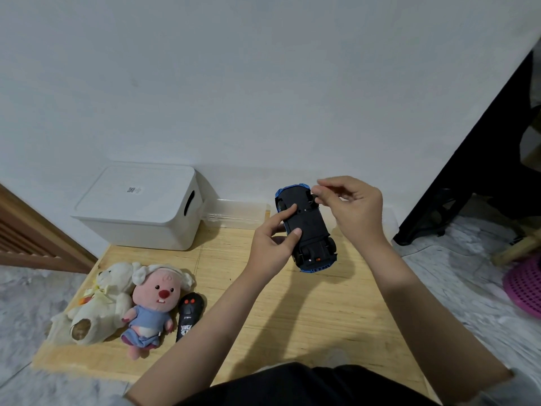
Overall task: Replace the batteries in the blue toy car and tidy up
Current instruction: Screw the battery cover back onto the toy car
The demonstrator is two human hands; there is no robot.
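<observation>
Our left hand (275,244) grips the blue toy car (306,227) by its side, thumb and forefinger lying on the black underside, so that the car is held belly-up above the wooden board (292,317) with the chassis turned toward us. Our right hand (351,206) is curled at the car's far end, its fingertips (317,191) pinched near a wheel; a thin reddish object may be held there, but we cannot tell what it is. We judge the inverted hold to serve access to the battery cover, which appears not yet removed. To the left on the board lie a black remote control (188,316), a pink plush doll (155,303) and a cream plush bear (96,303), set aside from the working area. Behind them a lidded white storage box (137,206) stands against the wall, likely the place for tidying.
</observation>
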